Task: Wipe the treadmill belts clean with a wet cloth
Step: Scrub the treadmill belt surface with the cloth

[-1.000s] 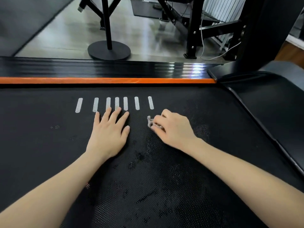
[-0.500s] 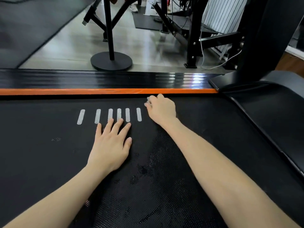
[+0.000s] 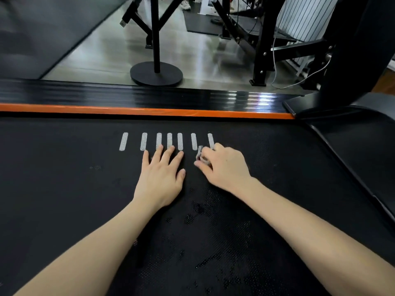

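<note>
One pass done: your right hand (image 3: pixel 226 169), gripping the cloth (image 3: pixel 200 155), pulled back from the orange edge (image 3: pixel 128 109) to beside your flat left hand (image 3: pixel 160 178).

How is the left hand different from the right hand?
The left hand lies flat with straight fingers; the right hand is curled. The left hand holds nothing; the right hand grips a small grey cloth. Both rest on the black belt, near the white stripes.
</note>
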A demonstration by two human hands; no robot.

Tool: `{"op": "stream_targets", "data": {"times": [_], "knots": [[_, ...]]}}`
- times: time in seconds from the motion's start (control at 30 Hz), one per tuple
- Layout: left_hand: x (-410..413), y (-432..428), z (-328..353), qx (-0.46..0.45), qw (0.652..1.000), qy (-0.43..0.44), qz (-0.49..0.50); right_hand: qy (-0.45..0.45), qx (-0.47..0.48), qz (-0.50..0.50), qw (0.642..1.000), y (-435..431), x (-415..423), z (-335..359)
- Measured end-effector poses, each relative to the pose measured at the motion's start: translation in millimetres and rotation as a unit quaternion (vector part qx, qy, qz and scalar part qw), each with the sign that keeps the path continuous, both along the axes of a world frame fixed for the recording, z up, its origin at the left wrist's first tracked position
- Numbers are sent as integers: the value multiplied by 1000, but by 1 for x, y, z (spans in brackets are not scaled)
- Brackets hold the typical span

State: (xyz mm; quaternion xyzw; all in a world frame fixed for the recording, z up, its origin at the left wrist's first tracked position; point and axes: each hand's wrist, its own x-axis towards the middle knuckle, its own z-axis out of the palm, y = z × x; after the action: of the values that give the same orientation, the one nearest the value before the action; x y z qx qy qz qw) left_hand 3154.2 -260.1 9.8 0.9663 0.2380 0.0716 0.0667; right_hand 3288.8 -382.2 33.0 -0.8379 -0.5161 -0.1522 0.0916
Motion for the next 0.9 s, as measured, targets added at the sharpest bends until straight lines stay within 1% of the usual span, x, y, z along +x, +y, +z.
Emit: {"op": "stream_targets", "data": {"times": [0.03, 0.1, 0.17, 0.2, 0.27, 0.33, 0.37, 0.4, 0.43, 0.5, 0.53, 0.63, 0.77, 0.9], "knots": [[0, 0, 0, -2, 1000, 1, 0, -4, 7, 20, 1000, -13, -16, 0], [0, 0, 1, -1, 1000, 2, -1, 9, -6, 93, 996, -44, -43, 0], [-1, -1, 1, 3, 1000, -1, 0, -2, -29, 143, 989, -59, -46, -2], [-1, 0, 0, 8, 1000, -1, 0, -24, -34, 136, 990, -54, -34, -3], [-1, -1, -1, 8, 1000, 0, -1, -41, -3, 42, 998, -24, -4, 2], [-1, -1, -2, 8, 1000, -11, -2, -18, -8, -74, 997, 5, 22, 4], [-1, -1, -2, 10, 1000, -16, -3, -8, -22, -106, 994, 14, 26, 1], [0, 0, -1, 13, 1000, -15, -7, -4, -27, -115, 993, 15, 20, -1], [0, 1, -1, 16, 1000, -11, -10, -1, -22, -110, 994, 8, 6, 0], [0, 1, -2, 20, 1000, -8, -9, -9, 13, -62, 998, -21, -36, -1], [0, 1, -1, 20, 1000, -8, -8, 1, 19, -39, 999, -42, -62, -1], [0, 0, 1, 19, 1000, -4, -7, 34, -25, 16, 999, -100, -117, -1], [-3, -2, 7, 0, 1000, -12, -4, 32, 8, -3, 999, -105, -120, -1], [-25, -16, 20, -45, 996, -72, 3, 12, 8, -8, 1000, -101, -118, -8]]}}
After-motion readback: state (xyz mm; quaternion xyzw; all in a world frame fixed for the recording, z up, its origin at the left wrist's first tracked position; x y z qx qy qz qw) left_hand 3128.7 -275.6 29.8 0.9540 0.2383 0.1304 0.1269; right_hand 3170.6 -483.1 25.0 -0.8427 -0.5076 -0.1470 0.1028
